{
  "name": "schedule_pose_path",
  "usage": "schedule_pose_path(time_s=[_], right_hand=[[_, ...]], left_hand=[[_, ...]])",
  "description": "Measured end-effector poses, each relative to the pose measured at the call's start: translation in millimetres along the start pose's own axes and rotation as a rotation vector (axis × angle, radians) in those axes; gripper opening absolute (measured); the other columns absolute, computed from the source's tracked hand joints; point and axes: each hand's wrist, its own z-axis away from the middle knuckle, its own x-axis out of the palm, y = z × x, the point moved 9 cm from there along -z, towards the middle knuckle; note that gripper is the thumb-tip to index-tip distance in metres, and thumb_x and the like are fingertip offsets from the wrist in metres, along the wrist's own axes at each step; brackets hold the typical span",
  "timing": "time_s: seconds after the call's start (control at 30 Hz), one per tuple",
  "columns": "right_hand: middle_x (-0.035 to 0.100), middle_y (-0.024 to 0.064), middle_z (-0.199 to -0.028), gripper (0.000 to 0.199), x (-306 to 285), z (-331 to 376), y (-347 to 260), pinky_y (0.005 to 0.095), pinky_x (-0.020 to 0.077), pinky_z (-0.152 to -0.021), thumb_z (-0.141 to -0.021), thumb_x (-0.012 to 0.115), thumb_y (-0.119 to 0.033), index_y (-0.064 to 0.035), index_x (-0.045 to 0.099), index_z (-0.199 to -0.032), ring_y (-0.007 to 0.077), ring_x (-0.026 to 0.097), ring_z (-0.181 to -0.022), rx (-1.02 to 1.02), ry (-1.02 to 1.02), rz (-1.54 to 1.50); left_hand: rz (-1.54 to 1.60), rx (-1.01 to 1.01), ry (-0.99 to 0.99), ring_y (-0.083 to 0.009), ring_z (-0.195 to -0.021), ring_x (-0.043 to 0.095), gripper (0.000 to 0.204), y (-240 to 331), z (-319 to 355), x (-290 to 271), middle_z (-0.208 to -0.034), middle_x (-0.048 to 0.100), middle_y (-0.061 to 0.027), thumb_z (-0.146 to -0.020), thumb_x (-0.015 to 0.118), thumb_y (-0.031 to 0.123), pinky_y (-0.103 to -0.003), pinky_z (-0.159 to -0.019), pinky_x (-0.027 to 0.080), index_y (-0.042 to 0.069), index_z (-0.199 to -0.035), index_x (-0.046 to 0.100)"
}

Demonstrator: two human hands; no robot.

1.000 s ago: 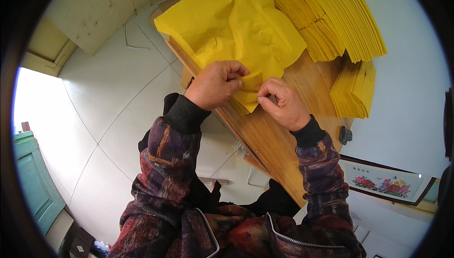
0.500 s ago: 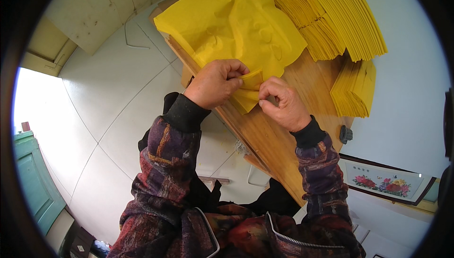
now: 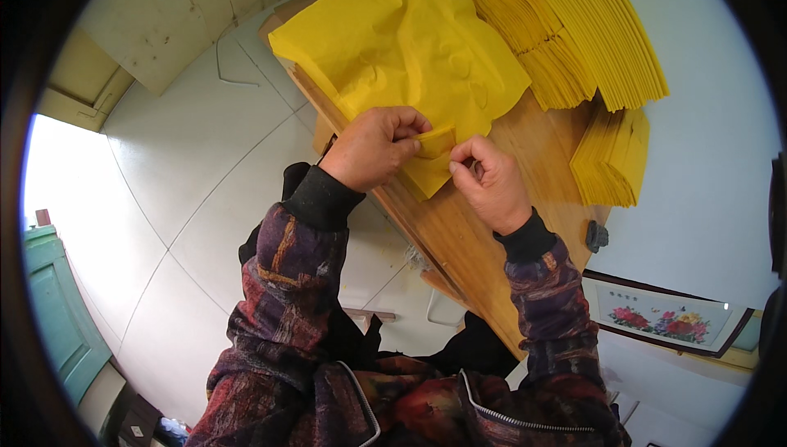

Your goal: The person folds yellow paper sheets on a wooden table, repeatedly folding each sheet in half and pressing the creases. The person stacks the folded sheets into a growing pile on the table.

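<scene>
A large yellow cloth (image 3: pixel 393 45), wrinkled and slightly puffed, lies over the far end of a wooden table (image 3: pixel 459 226). At its near edge my left hand (image 3: pixel 379 145) is closed, pinching a small folded yellow strip (image 3: pixel 436 142) between thumb and fingers. Below that strip, a flap of the same yellow material hangs toward the table's edge. My right hand (image 3: pixel 492 181) is closed in a thumb-and-finger pinch beside the strip's right end. Whatever its fingertips hold is too small or hidden to make out.
Tall stacks of folded yellow pieces (image 3: pixel 594 29) stand at the back right by the wall, with a smaller bundle (image 3: pixel 615 156) nearer. A small dark object (image 3: pixel 597 235) lies at the table's right edge. A framed flower picture (image 3: pixel 660 316) is at the lower right.
My right hand has shifted slightly, its pinched fingertips rising a little beside the strip's end. My left hand keeps its hold on the strip, almost unmoved.
</scene>
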Motion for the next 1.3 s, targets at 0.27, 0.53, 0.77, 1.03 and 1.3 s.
schedule_pose_path(time_s=[0.27,0.53,0.77,1.03,1.3], right_hand=[[0.058,0.0085,-0.082,0.011,5.0,2.8,-35.0,0.0347,0.047,-0.069,-0.077,0.065,0.001,-0.0026,0.063,-0.088,0.027,0.057,-0.08,-0.322,-0.025,0.249],[0.056,0.0088,-0.082,0.009,4.2,1.0,-35.1,0.0326,0.0451,-0.068,-0.075,0.066,0.003,-0.0014,0.061,-0.081,0.0259,0.055,-0.078,-0.326,-0.013,0.222],[0.055,0.0085,-0.079,0.009,-0.9,-2.3,-25.6,0.0325,0.0445,-0.065,-0.077,0.067,0.0,-0.0023,0.059,-0.079,0.0246,0.055,-0.075,-0.192,0.042,0.105],[0.055,0.0094,-0.078,0.008,-5.8,-6.0,-24.2,0.0307,0.0448,-0.059,-0.079,0.066,0.001,-0.0017,0.059,-0.08,0.0233,0.055,-0.07,-0.168,0.237,0.044],[0.053,0.0071,-0.102,0.032,-13.1,2.4,-19.4,0.0265,0.0431,-0.074,-0.077,0.07,-0.005,-0.003,0.056,-0.106,0.0164,0.052,-0.089,-0.149,0.326,0.013]], left_hand=[[-0.02,0.007,0.002,-0.0043,-0.048,0.041,0.022,-4.1,-1.5,0.2,-0.073,0.059,0.0013,-0.088,0.056,0.008,-0.021,-0.043,0.035,-0.001,-0.108,0.058],[-0.005,0.021,0.003,-0.0044,-0.048,0.042,0.022,-3.8,-1.6,-0.2,-0.072,0.058,0.0016,-0.088,0.055,0.008,-0.022,-0.043,0.036,-0.001,-0.108,0.058],[0.0,0.01,0.002,-0.0048,-0.048,0.042,0.022,-2.5,-0.4,0.5,-0.071,0.057,0.0012,-0.087,0.055,0.008,-0.022,-0.043,0.037,-0.001,-0.108,0.059],[-0.026,0.096,-0.014,-0.0084,-0.07,0.057,0.025,-0.3,-0.2,0.4,-0.088,0.065,-0.0035,-0.086,0.057,0.004,-0.023,-0.06,0.047,-0.002,-0.11,0.057],[-0.13,0.125,0.003,-0.0131,-0.095,0.062,0.028,-8.2,-4.4,3.7,-0.099,0.066,-0.0069,-0.082,0.055,-0.004,-0.025,-0.084,0.049,-0.005,-0.11,0.058]])
